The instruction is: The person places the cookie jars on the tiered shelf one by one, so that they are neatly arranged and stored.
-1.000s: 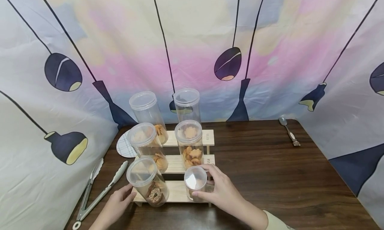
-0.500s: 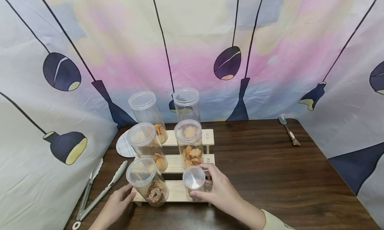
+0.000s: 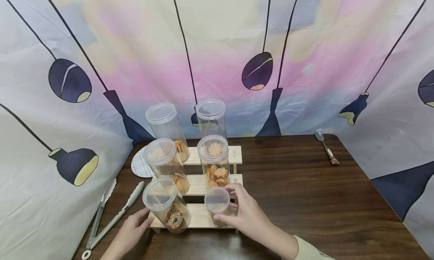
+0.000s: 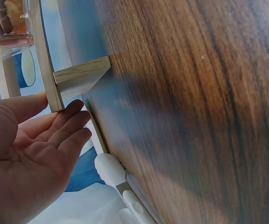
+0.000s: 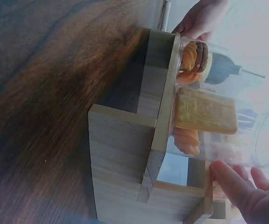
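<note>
My right hand (image 3: pixel 250 211) holds a short clear lidded jar (image 3: pixel 217 201) between thumb and fingers, at the right end of the rack's lowest step. In the right wrist view a rectangular biscuit (image 5: pixel 206 110) shows inside that jar. My left hand (image 3: pixel 131 227) pinches the left end of the lowest board of the wooden rack (image 3: pixel 202 216); in the left wrist view, the thumb lies on one face of the board (image 4: pixel 55 95) and the fingers behind it. Beside it, on the same step, stands a taller jar (image 3: pixel 166 205) with a nut-topped ring cookie (image 3: pixel 175 220).
Several tall cookie jars, among them a front right one (image 3: pixel 214 162), stand on the upper steps. Tongs (image 3: pixel 110 222) lie at left, near a round checked mat (image 3: pixel 141 165). A spoon (image 3: pixel 327 149) lies far right on the dark wooden table (image 3: pixel 298 184). Printed cloth hangs behind.
My right hand and the short jar have shifted slightly left along the lowest step. My left hand has stayed at the rack's end.
</note>
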{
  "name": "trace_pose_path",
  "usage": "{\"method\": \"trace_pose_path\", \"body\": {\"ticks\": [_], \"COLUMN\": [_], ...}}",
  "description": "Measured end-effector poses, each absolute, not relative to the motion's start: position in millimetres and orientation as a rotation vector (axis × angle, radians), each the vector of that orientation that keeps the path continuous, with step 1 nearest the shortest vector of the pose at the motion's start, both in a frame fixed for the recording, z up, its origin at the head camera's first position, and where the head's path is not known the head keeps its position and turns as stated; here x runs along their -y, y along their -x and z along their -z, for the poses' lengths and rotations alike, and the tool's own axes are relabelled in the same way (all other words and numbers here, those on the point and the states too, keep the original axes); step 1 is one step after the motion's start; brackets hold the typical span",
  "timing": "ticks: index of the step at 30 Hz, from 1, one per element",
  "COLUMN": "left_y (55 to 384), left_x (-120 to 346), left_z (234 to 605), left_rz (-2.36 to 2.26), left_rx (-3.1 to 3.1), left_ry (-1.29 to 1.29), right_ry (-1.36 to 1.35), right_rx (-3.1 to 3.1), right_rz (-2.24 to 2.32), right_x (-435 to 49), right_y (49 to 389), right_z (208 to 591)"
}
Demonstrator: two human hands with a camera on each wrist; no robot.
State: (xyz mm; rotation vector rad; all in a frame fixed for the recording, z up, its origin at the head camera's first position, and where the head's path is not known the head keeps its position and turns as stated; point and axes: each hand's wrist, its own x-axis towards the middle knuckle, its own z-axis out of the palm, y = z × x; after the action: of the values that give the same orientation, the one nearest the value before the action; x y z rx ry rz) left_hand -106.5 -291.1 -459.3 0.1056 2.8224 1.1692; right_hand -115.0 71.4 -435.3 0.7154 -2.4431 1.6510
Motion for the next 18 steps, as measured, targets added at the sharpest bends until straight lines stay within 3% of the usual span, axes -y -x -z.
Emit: {"method": "trace_pose_path", "body": {"ticks": [18], "left_y": [108], "left_x": [292], "left_z": [456], "left_rz": [-1.106], "left_rx": [-2.87], "left_ry": [-0.112], "right_ry": [-0.721], "right_rx": [2.473], "right_rz": [-1.273], "right_x": [-124], "right_y": [119], "right_z": [426]}}
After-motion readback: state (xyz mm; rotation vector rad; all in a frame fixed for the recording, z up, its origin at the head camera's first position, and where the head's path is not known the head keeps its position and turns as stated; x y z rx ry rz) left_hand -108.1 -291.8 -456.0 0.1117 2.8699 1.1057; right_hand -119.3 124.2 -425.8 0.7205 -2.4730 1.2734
